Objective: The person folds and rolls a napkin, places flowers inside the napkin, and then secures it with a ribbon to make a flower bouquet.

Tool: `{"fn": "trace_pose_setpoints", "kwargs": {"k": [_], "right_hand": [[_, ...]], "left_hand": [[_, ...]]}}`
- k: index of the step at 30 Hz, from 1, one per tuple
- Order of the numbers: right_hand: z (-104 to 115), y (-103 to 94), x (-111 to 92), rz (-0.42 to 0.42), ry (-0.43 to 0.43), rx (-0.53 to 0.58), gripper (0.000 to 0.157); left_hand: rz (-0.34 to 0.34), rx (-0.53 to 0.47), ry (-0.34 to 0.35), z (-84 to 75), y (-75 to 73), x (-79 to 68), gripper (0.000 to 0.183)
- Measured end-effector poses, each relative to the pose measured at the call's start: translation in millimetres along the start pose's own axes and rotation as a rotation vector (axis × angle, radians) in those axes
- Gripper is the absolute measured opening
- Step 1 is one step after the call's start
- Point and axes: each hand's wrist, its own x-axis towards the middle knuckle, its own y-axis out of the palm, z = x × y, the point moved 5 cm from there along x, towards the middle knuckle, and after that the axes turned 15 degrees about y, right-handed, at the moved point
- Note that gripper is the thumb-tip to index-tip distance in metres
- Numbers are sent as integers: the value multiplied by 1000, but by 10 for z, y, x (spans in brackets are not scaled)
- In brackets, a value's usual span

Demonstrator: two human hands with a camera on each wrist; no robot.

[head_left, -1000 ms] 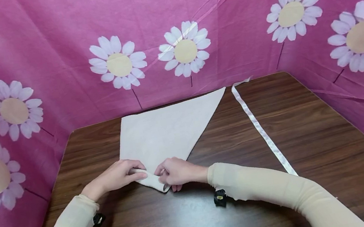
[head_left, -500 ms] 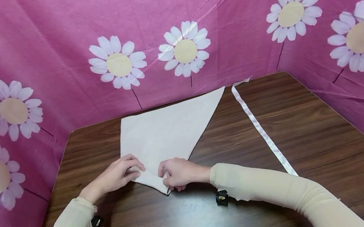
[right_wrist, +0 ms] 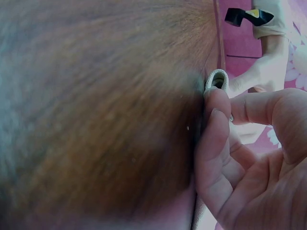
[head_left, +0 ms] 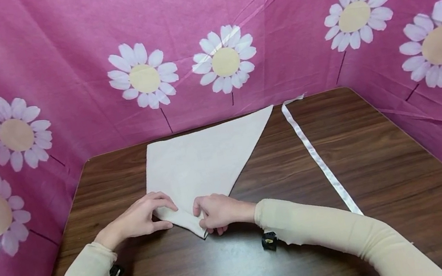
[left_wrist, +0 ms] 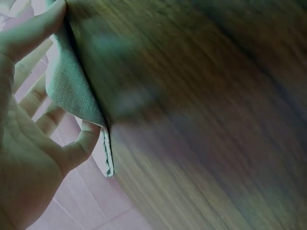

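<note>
A pink curtain [head_left: 290, 57] printed with daisies [head_left: 225, 62] hangs behind the wood-grain desk [head_left: 242, 274]. The left hand [head_left: 140, 217] rests at the pale cloth [head_left: 198, 161], fingers spread from the thumb; the right hand [head_left: 221, 211] pinches the near right end of its fold [head_left: 184, 220]. Neither hand is nearer: both touch, and the fold's long axis slants between them, far left to near right. Beyond, the cloth widens toward the far edge. A white ribbon [head_left: 320, 161] lies apart on the right, its near end meeting the right sleeve [head_left: 325, 220] in view.

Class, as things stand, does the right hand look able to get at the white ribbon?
Probably yes, if the right hand releases the cloth it pinches; nothing visible blocks the tabletop between hand and white ribbon.
</note>
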Motion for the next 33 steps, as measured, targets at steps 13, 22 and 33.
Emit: {"fn": "trace_pose_setpoints", "kwargs": {"k": [13, 22, 33], "right_hand": [[10, -38, -28, 13, 6, -65, 16], [122, -260, -110, -207, -183, -119, 26], [136, -196, -109, -196, -237, 10, 41]], "left_hand": [[4, 13, 12, -5, -32, 17, 19], [11, 13, -18, 4, -20, 40, 7], [0, -44, 44, -22, -13, 129, 6]]}}
